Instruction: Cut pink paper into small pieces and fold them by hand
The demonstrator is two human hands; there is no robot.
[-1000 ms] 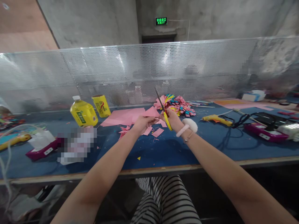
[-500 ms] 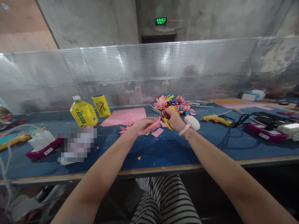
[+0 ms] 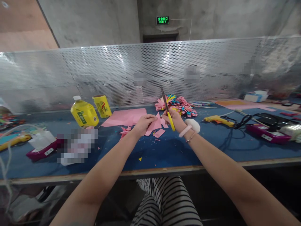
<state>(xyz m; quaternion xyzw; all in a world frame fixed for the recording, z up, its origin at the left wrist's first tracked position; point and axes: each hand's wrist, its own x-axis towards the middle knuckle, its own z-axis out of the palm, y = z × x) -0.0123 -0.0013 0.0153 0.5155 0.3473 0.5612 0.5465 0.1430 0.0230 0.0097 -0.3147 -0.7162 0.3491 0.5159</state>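
This is a craft workshop with an industrial feel. Bare concrete walls (image 3: pixel 94 22) rise behind a long shared bench (image 3: pixel 164 150) covered in blue felt, and a lit green exit sign (image 3: pixel 162 20) hangs over a dark doorway. A perforated metal screen (image 3: pixel 94 72) runs the bench's length, just beyond the fingers (image 3: pixel 150 117). Pink paper sheets (image 3: pixel 127 116) and scraps (image 3: pixel 159 133) lie around the fingers, a heap of finished paper flowers (image 3: pixel 182 106) just past them. To their right lies a glue gun (image 3: pixel 215 119) with cables, and another glue gun (image 3: pixel 14 141) lies far to their left.
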